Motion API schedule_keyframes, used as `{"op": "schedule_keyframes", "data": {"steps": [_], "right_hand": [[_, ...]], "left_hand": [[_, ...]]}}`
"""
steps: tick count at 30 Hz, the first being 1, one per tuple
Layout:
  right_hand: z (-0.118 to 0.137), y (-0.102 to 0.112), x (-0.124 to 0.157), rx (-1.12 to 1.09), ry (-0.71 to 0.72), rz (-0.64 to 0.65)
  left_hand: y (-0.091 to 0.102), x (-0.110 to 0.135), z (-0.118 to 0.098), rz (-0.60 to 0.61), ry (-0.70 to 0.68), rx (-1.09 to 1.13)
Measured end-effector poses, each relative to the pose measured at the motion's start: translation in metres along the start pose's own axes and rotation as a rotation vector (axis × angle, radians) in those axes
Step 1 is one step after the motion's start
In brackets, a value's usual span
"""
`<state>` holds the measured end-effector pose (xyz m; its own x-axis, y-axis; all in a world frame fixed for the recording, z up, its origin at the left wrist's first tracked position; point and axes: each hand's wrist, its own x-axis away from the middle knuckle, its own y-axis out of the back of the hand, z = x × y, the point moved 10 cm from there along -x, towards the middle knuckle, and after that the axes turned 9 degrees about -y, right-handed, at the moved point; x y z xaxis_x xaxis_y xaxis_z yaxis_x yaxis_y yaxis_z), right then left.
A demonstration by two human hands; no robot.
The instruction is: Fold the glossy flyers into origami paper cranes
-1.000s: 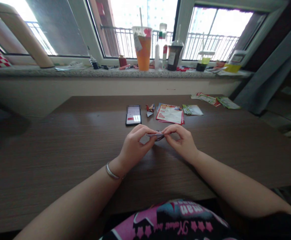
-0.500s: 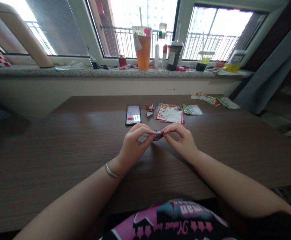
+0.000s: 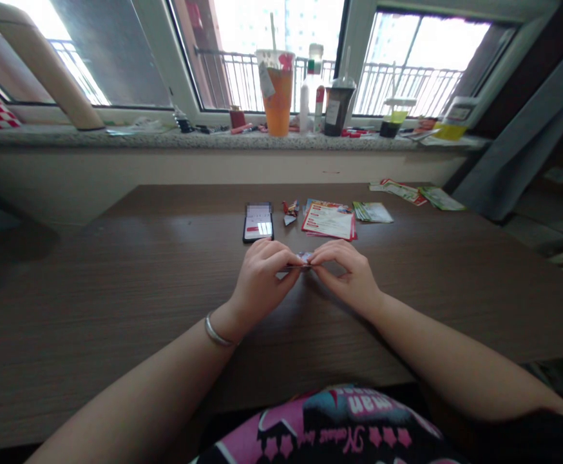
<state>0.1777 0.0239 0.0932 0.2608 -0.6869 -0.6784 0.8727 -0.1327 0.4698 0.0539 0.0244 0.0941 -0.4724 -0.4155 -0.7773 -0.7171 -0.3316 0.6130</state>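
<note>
- The folded paper piece (image 3: 303, 259) is small, flat and printed in muted colours. Its long axis runs about level from left to right across the view, and it points toward neither hand in particular. Much of it is hidden by the fingertips, so its exact shape is hard to tell.
- Both forearms reach forward from the bottom corners of the view and angle inward, with the wrists low near the tabletop (image 3: 117, 293). A thin metal bangle (image 3: 218, 331) circles the left wrist.
- The left hand (image 3: 262, 278) is curled narrow, with its fingers bent over and its thumb side toward the paper. It pinches the left end of the folded paper piece.
- The right hand (image 3: 346, 277) is curled in the same narrow way and pinches the right end. The two sets of fingertips nearly meet, with the paper between them.
- The folded paper piece is held just above the tabletop, in front of the person's chest and centred between the hands.
- Just beyond the left hand lies a smartphone (image 3: 258, 223) with its screen lit. To its right sit a small red-and-white folded paper shape (image 3: 290, 212), a stack of red-and-white leaflets (image 3: 328, 222) and a bundle of green-and-white paper slips (image 3: 372, 212).
- Farther right, more printed papers (image 3: 398, 191) lie near the tabletop's far edge.
</note>
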Motion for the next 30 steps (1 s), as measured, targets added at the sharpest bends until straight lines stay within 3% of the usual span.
{"op": "schedule_keyframes", "data": {"steps": [7,13,26,30], "right_hand": [[0.006,-0.002,0.001,0.052,0.025,-0.036],[0.005,0.001,-0.001,0.106,0.018,-0.034],[-0.013,0.004,-0.003,0.210,0.013,-0.002],[-0.021,0.013,-0.004,0.175,-0.043,-0.063]], "left_hand": [[-0.001,-0.001,-0.011,0.027,-0.080,-0.071],[0.006,-0.004,-0.017,-0.026,-0.108,-0.038],[0.004,0.001,-0.006,-0.011,-0.069,-0.037],[0.009,0.000,-0.005,-0.049,-0.056,-0.036]]}}
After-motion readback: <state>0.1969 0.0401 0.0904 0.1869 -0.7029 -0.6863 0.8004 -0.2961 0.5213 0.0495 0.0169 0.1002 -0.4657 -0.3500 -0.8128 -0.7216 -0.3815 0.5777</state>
